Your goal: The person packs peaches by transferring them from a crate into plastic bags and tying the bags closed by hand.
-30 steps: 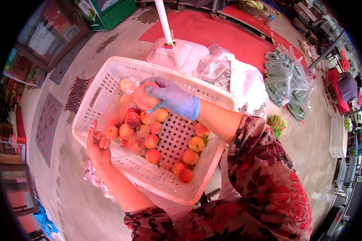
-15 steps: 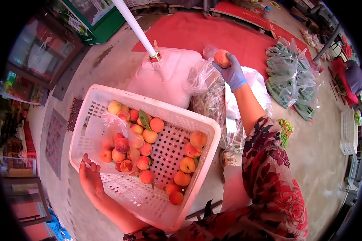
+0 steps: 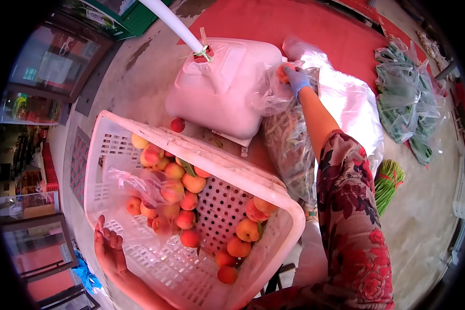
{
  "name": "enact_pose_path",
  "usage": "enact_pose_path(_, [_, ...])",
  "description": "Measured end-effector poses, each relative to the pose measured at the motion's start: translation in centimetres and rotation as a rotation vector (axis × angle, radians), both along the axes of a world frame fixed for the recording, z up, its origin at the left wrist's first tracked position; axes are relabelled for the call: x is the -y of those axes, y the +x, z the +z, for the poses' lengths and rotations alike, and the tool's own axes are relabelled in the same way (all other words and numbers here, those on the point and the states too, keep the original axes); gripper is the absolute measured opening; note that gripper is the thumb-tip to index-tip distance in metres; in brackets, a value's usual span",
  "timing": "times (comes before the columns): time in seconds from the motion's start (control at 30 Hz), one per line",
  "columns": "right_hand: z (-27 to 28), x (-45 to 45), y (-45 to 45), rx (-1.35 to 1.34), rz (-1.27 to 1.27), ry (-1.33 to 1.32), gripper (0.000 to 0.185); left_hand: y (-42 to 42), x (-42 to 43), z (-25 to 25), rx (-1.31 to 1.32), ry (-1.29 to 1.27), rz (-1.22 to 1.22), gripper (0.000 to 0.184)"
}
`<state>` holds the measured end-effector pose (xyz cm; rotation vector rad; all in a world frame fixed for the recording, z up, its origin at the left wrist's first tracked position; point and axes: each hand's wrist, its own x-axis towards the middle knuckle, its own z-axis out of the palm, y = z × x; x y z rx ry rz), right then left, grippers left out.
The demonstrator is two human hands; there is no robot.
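My right hand (image 3: 297, 80), in a blue glove, is closed around a peach (image 3: 282, 73) against a crumpled clear plastic bag (image 3: 268, 93). Bare and palm up, my left hand (image 3: 108, 248) is at the left edge of a white plastic crate (image 3: 237, 173), its fingers loosely curled and apart. I see nothing held in it. Several peaches (image 3: 189, 201) lie in the crate, some under or inside a thin clear bag (image 3: 134, 183). More peaches (image 3: 239, 247) line the crate's right side.
A pale plastic jug (image 3: 217, 98) with a white pole (image 3: 173, 23) stands behind the crate. A dark red fruit (image 3: 177, 124) lies between them. To the right are a silvery sack (image 3: 349, 108), bagged greens (image 3: 405, 103) and a bundle of green stalks (image 3: 388, 186).
My right hand has lowered the peach into the folds of the clear bag. The view has shifted, and a dark red fruit now shows behind the crate. My left hand stays by the crate.
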<state>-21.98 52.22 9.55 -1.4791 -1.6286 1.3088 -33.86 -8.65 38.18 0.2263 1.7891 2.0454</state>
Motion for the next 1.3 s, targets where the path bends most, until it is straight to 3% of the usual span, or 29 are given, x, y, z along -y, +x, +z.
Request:
enact_pose_path(0.03, [-0.4,-0.1,-0.4,0.178,0.063,0.118,0.040,0.0,-0.1,0.0,-0.003,-0.001,-0.004,0.050])
enact_pose_path(0.07, [-0.4,-0.5,-0.4,0.373,0.371,0.228,0.039,0.1,-0.1,0.0,-0.008,-0.008,-0.003,0.049])
enact_pose_path(0.17, [-5.6,-2.3,-1.3,0.255,0.376,0.657,0.034,0.3,-0.4,0.2,-0.006,0.002,-0.002,0.048])
enact_pose_path(0.2, [2.7,2.2,0.8,0.417,0.391,0.392,0.025,0.3,-0.4,0.1,0.007,0.017,-0.008,0.048])
enact_pose_path(0.3, [5.3,3.3,3.2,-0.197,0.118,-0.301,0.020,0.6,-0.3,0.1,0.059,0.088,0.004,0.045])
enact_pose_path(0.37, [9.4,3.7,5.7,-0.327,0.144,-0.402,0.019,0.6,-0.1,0.0,0.086,0.159,0.014,0.044])
enact_pose_path(0.4, [9.9,3.0,6.5,-0.473,0.167,-0.394,0.019,0.5,0.0,-0.1,0.115,0.196,0.018,0.042])
enact_pose_path(0.53, [20.5,5.1,6.9,-0.508,0.272,-0.158,0.027,0.8,-0.1,0.2,0.143,0.216,0.080,0.037])
enact_pose_path(0.67, [31.4,12.9,3.0,-0.547,0.594,-0.037,0.028,-0.2,0.2,-0.4,0.173,0.291,0.051,0.036])
enact_pose_path(0.77, [35.9,21.4,-0.5,-0.531,0.956,-0.029,0.029,-0.6,0.6,-0.6,0.214,0.314,0.067,0.036])
enact_pose_path(0.87, [36.0,31.1,-2.7,-0.190,1.363,0.049,0.029,-0.8,0.8,-0.6,0.269,0.390,0.054,0.036])
enact_pose_path(0.93, [34.7,36.9,-2.8,0.291,1.572,-0.090,0.026,-1.0,0.9,-0.8,0.285,0.414,0.032,0.035])
enact_pose_path(1.0, [29.7,39.7,-2.7,0.794,1.794,0.114,0.029,-1.3,1.1,-1.0,0.292,0.434,0.000,0.033])
enact_pose_path(1.07, [23.7,40.9,-2.4,1.375,2.030,0.528,0.037,-1.2,1.0,-0.9,0.303,0.428,-0.004,0.032])
enact_pose_path(1.17, [17.4,38.6,0.2,1.657,2.057,0.491,0.047,-1.1,0.9,-0.9,0.330,0.457,0.009,0.029])
enact_pose_path(1.3, [14.4,37.8,1.7,1.782,2.053,0.442,0.050,-1.3,0.8,-1.1,0.390,0.569,0.055,0.018])
